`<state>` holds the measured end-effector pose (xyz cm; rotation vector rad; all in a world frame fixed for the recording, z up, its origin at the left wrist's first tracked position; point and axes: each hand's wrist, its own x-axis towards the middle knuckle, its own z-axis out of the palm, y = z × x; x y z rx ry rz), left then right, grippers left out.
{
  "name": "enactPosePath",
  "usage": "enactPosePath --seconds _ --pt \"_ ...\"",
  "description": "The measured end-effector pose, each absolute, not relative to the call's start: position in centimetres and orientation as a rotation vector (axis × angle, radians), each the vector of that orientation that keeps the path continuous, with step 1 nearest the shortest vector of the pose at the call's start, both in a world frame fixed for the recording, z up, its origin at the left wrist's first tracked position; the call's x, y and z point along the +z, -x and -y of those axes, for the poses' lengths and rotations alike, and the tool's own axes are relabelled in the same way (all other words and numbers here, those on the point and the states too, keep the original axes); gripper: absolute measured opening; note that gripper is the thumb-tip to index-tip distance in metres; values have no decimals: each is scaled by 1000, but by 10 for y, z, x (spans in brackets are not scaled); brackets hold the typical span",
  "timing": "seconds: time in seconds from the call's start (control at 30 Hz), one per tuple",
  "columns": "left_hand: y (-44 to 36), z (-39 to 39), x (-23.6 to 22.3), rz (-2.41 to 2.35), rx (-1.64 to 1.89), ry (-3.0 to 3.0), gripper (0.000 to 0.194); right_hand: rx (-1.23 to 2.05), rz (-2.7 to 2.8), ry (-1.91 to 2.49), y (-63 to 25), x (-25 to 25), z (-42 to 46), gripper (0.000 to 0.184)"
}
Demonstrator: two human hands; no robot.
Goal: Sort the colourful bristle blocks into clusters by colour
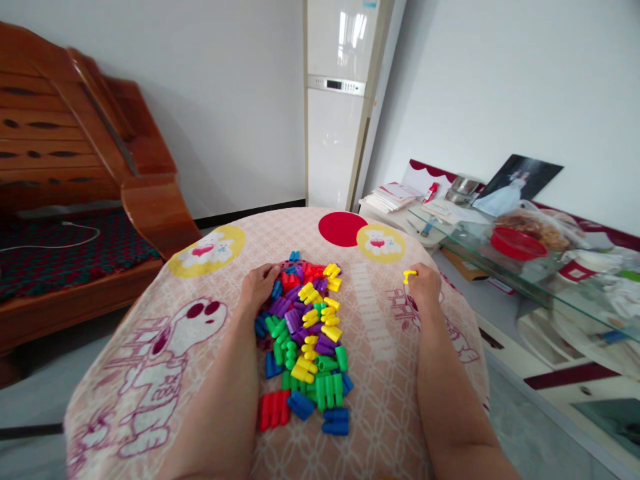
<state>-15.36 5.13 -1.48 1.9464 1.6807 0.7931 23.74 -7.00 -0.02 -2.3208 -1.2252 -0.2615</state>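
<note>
A heap of bullet-shaped plastic building blocks in green, purple, yellow, blue and red lies in the middle of the table. At its far left edge rests my left hand, fingers slightly bent and apart, touching the blocks at the rim; no block shows in its grasp. Well to the right of the heap, my right hand is closed around a small yellow building block, whose end sticks out to the left past the fingertips. Nearest me, a red block and a blue block lie at the heap's front.
A patterned tablecloth covers the round table. To the left stands a wooden bench; a tall white air conditioner is behind. On the right, a glass-topped cabinet carries a red bowl, papers and a photo.
</note>
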Motion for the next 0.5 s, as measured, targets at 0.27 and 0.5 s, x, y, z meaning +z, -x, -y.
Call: enactPosePath --seconds 0.27,0.5 --pt "154 -51 -18 -1693 790 -1958 45 -251 1243 2314 -235 -15 67 40" --pt "153 -52 -18 -1703 775 -1964 45 -273 1238 2360 -237 -16 67 33"
